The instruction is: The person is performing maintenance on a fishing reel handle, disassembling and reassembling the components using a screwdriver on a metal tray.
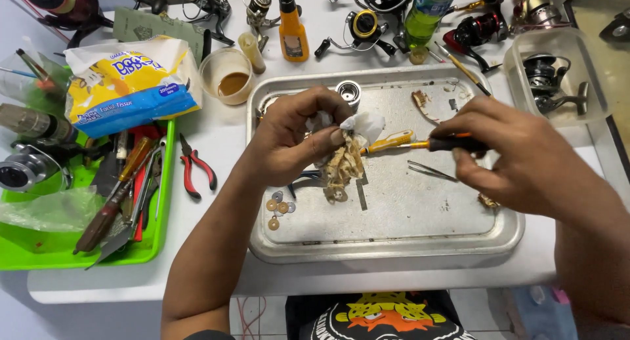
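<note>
The right hand (508, 159), closest to the lens with its forearm cut off at the frame's corner, is closed around a black-and-orange tool (441, 144) whose tip is hidden. The left hand (292, 140) pinches a soiled white tissue (351, 146) that wraps something hard to make out, above the metal tray (394, 238) at the surface's near edge.

The left hand (289, 140) hides what the tissue (361, 127) wraps; the screwdriver (420, 144) tip vanishes behind it.
</note>
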